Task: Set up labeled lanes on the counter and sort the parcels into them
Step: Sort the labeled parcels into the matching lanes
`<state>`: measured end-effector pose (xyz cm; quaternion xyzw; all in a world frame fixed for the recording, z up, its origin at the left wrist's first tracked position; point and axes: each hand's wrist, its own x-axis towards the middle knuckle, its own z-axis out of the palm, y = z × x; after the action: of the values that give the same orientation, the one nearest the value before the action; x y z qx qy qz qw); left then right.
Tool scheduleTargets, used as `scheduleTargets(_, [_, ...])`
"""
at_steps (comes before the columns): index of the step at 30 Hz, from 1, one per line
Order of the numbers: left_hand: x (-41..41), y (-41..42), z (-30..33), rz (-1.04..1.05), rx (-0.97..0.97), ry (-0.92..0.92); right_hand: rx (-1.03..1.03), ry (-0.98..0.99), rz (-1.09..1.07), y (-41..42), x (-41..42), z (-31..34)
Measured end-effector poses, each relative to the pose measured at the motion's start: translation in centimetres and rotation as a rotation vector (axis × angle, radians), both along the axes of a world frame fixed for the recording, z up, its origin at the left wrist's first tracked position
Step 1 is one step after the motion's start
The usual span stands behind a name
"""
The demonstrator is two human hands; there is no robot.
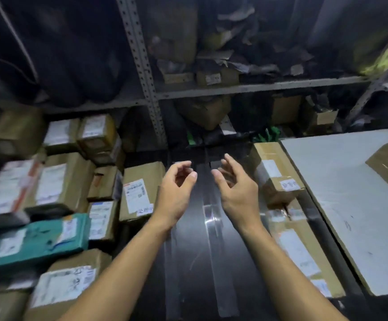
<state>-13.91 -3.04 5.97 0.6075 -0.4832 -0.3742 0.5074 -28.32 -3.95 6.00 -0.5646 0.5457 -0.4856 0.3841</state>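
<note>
Dark desk [202, 269], central strip running away from the viewer, bore lengths of clear tape [208, 218] laid lengthwise along it. Left hand [176, 188] and right hand [237, 184] were held side by side above the far part of this strip, palms turned toward each other, fingers [229, 159] loosely curled and released, grasping nothing; the hands stood apart from one another. Parcels: a crowded group of brown cardboard boxes [139, 191] with white labels filled the left side, just beside the strip, among them one teal parcel [35, 239] lying flat near the left edge. To the right of the strip lay a long brown box [271, 163] with a smaller labelled box [283, 188] against it, and a further flat labelled parcel [304, 253] nearer the viewer. A large white board [350, 195] lay flat at far right. Grey metal shelving [146, 72] stood behind, stocked with boxes and crumpled paper, dim and blurred.
</note>
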Motion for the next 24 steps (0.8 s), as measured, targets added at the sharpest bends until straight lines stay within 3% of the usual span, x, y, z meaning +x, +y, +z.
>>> scheduleTargets(9, [18.9, 2.1, -0.6, 0.275, 0.032, -0.024, 0.099, 0.098, 0.287, -1.3, 18.4, -1.1])
scheduleTargets(17, [35.5, 3.7, -5.0, 0.511, 0.208, -0.011, 0.467, 0.113, 0.490, -1.8, 35.2, -6.6])
scheduleTargets(24, [40.2, 5.8, -9.4, 0.490, 0.381, 0.096, 0.687, 0.172, 0.452, -3.1, 45.5, -11.7])
